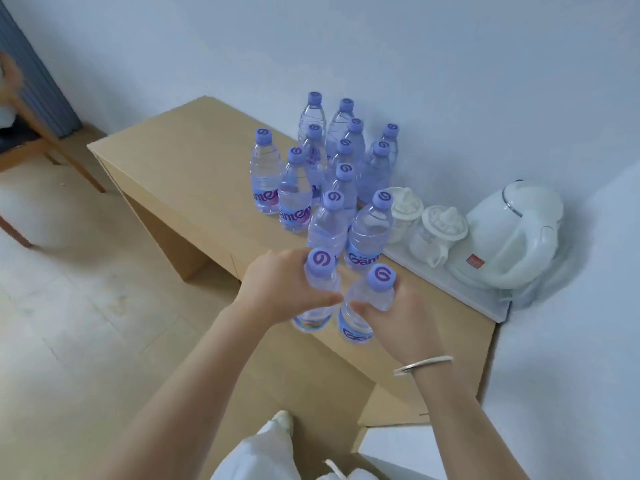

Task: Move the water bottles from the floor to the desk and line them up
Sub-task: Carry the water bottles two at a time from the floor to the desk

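Observation:
Several clear water bottles [332, 168] with purple caps stand upright in rough rows on the light wooden desk [173, 157], near the wall. My left hand [280, 285] grips one bottle [320, 296] around its upper body, just above the desk's front edge. My right hand [398, 323] grips a second bottle [367, 306] right beside it. Both held bottles lean slightly and sit at the near end of the rows, in front of two standing bottles [367, 233].
A white tray [485, 303] on the desk's right end carries a white electric kettle [512, 237] and two upturned lidded cups [440, 230]. A wooden chair [34, 147] stands at the far left on the pale tiled floor. The white wall runs behind the desk.

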